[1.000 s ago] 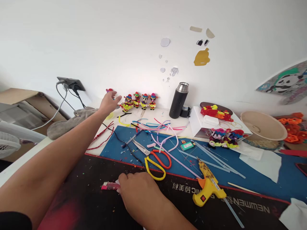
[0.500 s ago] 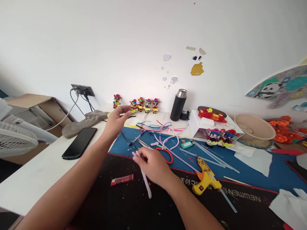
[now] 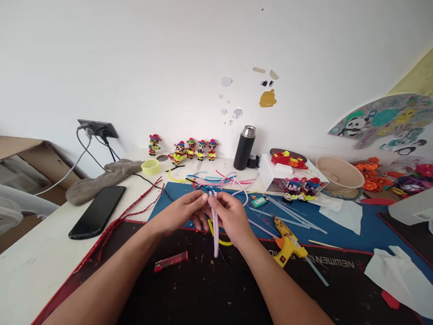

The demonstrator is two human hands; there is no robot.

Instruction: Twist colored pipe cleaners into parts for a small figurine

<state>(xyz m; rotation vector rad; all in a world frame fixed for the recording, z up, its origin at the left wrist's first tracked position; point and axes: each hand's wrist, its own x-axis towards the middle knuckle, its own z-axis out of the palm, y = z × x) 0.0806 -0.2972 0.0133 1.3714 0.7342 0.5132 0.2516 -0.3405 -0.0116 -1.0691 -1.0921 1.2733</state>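
Observation:
My left hand (image 3: 185, 211) and my right hand (image 3: 233, 217) meet over the middle of the desk. Between them, a folded pale lilac pipe cleaner (image 3: 216, 234) hangs down, its upper end pinched by my right thumb and fingers. My left thumb and fingertips press at that same upper end; the far fingers are partly hidden. Under my right hand curves a yellow piece (image 3: 223, 243), mostly covered. Loose coloured pipe cleaners (image 3: 230, 180) lie behind the hands. A red lighter (image 3: 171, 261) rests on the black mat in front of my left wrist.
A yellow glue gun (image 3: 289, 243) and glue sticks (image 3: 294, 214) lie to the right. Small figures (image 3: 191, 150) and a black flask (image 3: 245, 149) stand along the wall. A phone (image 3: 98, 212), red twisted strands (image 3: 118, 221) and a yellow cup (image 3: 150, 166) are at left.
My left hand has come back from beside the small figures to join my right hand at the lilac pipe cleaner. The yellow cup and red strands now show. The view has turned slightly right.

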